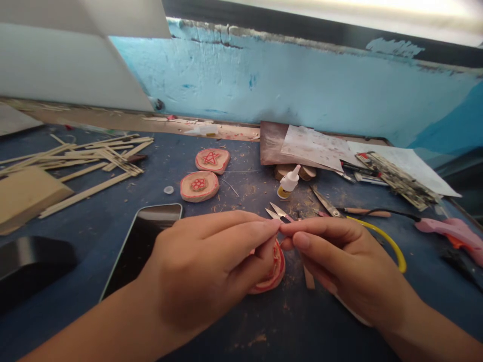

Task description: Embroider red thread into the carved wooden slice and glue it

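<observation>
My left hand (211,256) and my right hand (347,261) meet fingertip to fingertip in the middle of the view. Both are pinched closed, and whatever lies between the fingers is too small to make out. Beneath them, partly hidden, is a wood slice (279,274) with a red-painted rim. Just beyond the fingertips lie small thread snips (278,210), their blades apart. Farther back rest two more red-rimmed wood slices, one with a red star (211,159) and one with a red flower (198,186). A thin wire (231,188) lies beside them.
A white glue bottle (289,183) stands behind the snips, near scissors (326,202). On the left are wooden sticks (90,156), a wood block (30,196) and a phone (151,241). At right lie a yellow tube (388,241) and a pink glue gun (451,231). A blue wall (302,85) rises behind.
</observation>
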